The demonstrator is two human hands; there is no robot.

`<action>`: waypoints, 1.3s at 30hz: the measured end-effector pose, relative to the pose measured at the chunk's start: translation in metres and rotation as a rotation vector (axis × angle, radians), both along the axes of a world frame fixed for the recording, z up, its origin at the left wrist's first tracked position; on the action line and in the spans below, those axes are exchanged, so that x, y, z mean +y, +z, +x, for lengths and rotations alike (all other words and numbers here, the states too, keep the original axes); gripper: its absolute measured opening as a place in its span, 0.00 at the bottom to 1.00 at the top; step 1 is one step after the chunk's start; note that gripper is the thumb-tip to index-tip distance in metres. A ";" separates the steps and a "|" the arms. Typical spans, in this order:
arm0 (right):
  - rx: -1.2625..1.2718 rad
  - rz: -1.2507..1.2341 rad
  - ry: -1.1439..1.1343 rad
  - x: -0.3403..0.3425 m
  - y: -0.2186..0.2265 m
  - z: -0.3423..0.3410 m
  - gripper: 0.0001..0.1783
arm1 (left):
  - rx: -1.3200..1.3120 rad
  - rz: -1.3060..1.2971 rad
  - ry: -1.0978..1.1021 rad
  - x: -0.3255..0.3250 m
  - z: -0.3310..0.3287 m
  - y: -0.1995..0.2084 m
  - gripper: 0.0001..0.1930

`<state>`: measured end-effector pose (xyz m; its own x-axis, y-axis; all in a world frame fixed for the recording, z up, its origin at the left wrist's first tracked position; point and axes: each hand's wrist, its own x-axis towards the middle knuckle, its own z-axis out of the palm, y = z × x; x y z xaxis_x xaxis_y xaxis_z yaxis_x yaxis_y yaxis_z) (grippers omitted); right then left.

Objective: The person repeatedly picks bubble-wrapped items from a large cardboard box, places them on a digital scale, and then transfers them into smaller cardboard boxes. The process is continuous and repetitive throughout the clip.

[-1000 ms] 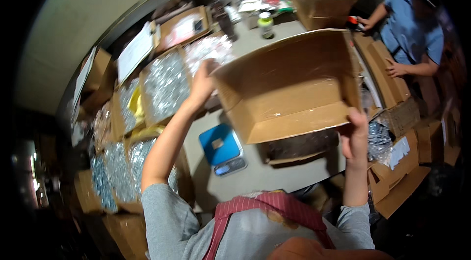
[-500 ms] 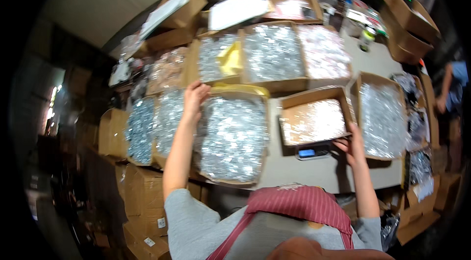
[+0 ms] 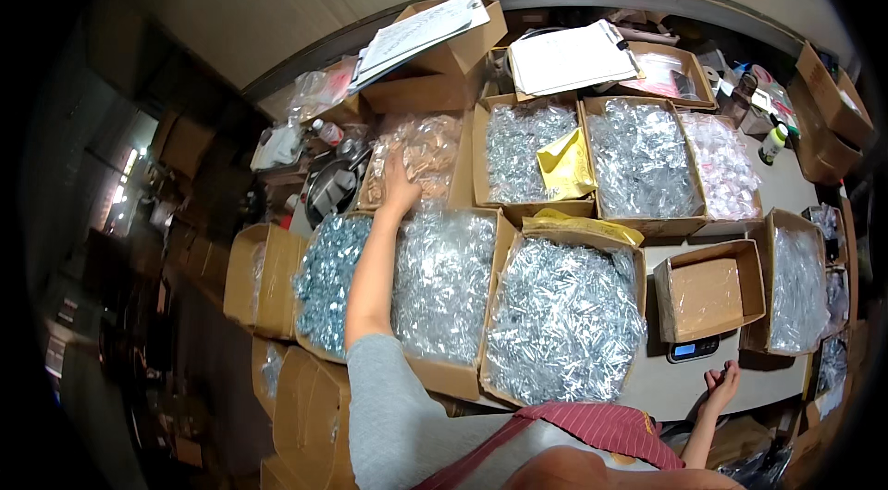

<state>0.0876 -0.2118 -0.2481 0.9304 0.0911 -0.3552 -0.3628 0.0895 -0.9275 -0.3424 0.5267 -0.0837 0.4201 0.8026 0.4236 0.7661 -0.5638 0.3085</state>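
The grip of the left hand (image 3: 400, 186) is loose and flat: its fingers lie spread on a box of small clear bags with pinkish-brown contents (image 3: 421, 157), at the far left of the table (image 3: 795, 189), closed on nothing. The grip of the right hand (image 3: 721, 385) is slack too, fingers half curled and holding nothing, resting at the near table edge just below a small digital scale (image 3: 692, 349). On the scale stands an open cardboard box (image 3: 710, 294) whose floor is lined with a sheet of clear film.

Just beside the left forearm lie open cartons heaped with shiny bagged metal parts: one with bluish pieces (image 3: 326, 279) to its left, one (image 3: 444, 285) under and right of it, and a larger one (image 3: 562, 319) nearer the chest. Behind these stand three more cartons of bagged parts, one carrying a yellow bag (image 3: 564, 164). Two clipboards with papers (image 3: 572, 55) rest on boxes at the back.

What the bags hold is too small to make out. The left palm is hidden against the box, and the right wrist is cut off by a striped red apron strap (image 3: 601, 421). The right rim bends and darkens the outer boxes.

Half a second ago the left hand rested nearer, on the rim of a carton of silver parts, and the right hand was up beside the scale; a second ago both hands held a big empty carton in the air
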 end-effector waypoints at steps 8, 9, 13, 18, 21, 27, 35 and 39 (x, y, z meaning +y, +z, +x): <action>-0.146 -0.201 0.011 -0.026 -0.008 -0.017 0.13 | 0.208 0.129 0.277 0.050 0.029 -0.010 0.25; -0.170 -0.226 0.005 -0.029 -0.014 -0.019 0.13 | 0.049 0.073 0.199 0.046 0.042 -0.008 0.24; -0.189 -0.259 -0.061 -0.017 -0.013 -0.028 0.09 | -0.225 -0.175 -0.015 0.010 0.113 0.021 0.18; -0.206 -0.285 -0.028 -0.013 -0.013 -0.023 0.12 | 0.144 -0.259 -0.070 0.015 0.196 -0.015 0.18; -0.199 -0.209 0.001 -0.011 -0.006 -0.022 0.12 | 0.284 -0.240 0.028 0.047 0.201 -0.057 0.17; -0.215 -0.251 -0.086 -0.016 -0.004 -0.038 0.08 | -0.467 -0.634 -0.160 0.050 0.183 -0.031 0.08; -0.187 -0.355 -0.133 0.006 0.016 -0.038 0.06 | -1.122 -1.259 -0.232 0.004 0.223 0.046 0.09; -0.202 -0.393 -0.146 0.006 0.016 -0.034 0.06 | -0.571 -0.867 -0.375 -0.019 0.294 0.036 0.11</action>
<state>0.0538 -0.2053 -0.2317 0.9775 -0.1514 -0.1469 -0.1812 -0.2462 -0.9521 -0.0489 0.5076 -0.0476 0.6207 0.7839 -0.0125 0.2106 -0.1514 0.9658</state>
